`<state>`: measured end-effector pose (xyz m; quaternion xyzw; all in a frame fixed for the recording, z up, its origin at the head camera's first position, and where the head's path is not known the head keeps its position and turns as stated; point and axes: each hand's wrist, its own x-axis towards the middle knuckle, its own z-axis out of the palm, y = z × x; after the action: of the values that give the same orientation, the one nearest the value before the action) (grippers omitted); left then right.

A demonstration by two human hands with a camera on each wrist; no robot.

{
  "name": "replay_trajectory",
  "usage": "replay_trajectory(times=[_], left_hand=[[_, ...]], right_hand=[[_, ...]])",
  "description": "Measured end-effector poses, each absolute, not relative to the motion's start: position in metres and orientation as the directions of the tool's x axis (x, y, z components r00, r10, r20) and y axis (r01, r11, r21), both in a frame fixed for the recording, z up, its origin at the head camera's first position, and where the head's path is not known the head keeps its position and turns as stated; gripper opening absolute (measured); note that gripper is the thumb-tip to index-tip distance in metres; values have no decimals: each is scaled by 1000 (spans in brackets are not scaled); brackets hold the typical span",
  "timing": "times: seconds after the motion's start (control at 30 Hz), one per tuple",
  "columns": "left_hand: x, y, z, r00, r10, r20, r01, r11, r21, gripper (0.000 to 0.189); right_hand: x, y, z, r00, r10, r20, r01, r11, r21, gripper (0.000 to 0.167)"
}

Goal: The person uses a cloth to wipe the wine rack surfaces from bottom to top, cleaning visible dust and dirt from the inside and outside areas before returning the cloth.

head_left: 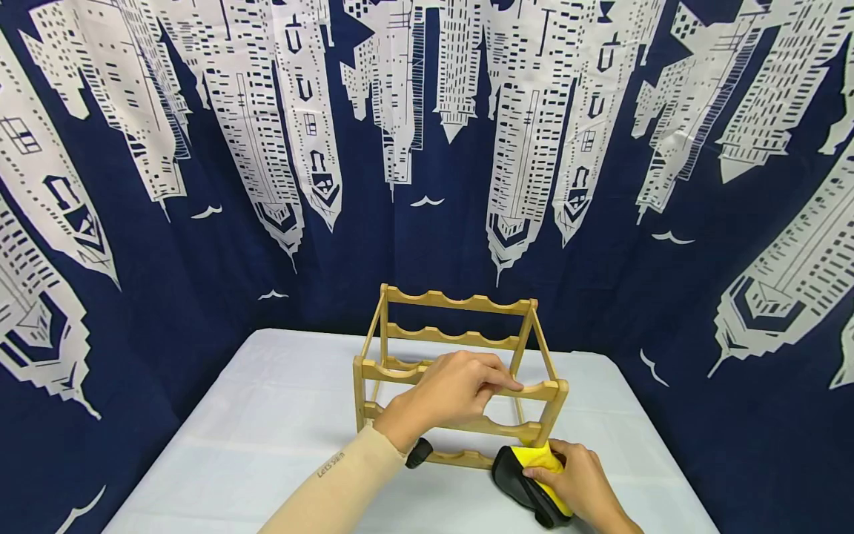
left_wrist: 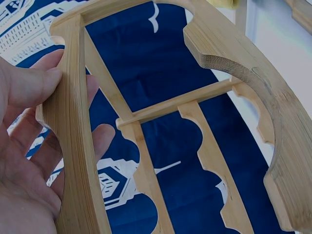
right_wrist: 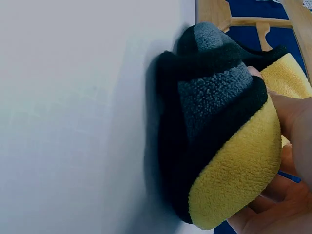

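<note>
A light wooden rack (head_left: 494, 426) with scalloped rails stands upright on the table. My left hand (head_left: 454, 389) holds its top front rail, and in the left wrist view the thumb lies on one side of the wood with fingertips showing on the other. Down at the front right leg, my right hand (head_left: 582, 475) grips a bunched plush cloth (right_wrist: 234, 180), yellow on one face, grey on the other, with black edging. In the head view the cloth overlaps the lower end of that leg. Part of the rack's front is hidden behind my left forearm.
The rack stands on a white-covered table (head_left: 267, 415). Behind it hangs a dark blue curtain (head_left: 427, 245) printed with white buildings, close to the table's back edge. A black band (head_left: 419, 453) shows at my left wrist.
</note>
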<state>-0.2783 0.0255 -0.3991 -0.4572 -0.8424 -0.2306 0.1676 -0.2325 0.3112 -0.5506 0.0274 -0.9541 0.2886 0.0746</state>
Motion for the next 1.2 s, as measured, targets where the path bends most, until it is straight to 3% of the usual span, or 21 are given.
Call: replay_trajectory(times=[0.23, 0.37, 0.7, 0.93, 1.2], left_hand=[[-279, 25, -400, -516, 700, 494, 854, 464, 235, 41], [-281, 25, -401, -508, 704, 496, 859, 458, 229, 41], [-281, 24, -400, -506, 705, 497, 860, 455, 230, 43], [-282, 25, -399, -509, 706, 493, 859, 456, 233, 43], [-281, 24, -399, -517, 704, 487, 854, 466, 232, 41]], right_hand=[[-229, 312, -553, -981, 11, 192, -111, 783, -613, 46], [-227, 313, -549, -956, 40, 292, -162, 756, -634, 37], [-221, 304, -510, -818, 226, 528, -286, 637, -716, 23], [-222, 297, -481, -713, 317, 626, -406, 541, -736, 26], [-220, 301, -478, -730, 293, 618, -389, 565, -727, 25]])
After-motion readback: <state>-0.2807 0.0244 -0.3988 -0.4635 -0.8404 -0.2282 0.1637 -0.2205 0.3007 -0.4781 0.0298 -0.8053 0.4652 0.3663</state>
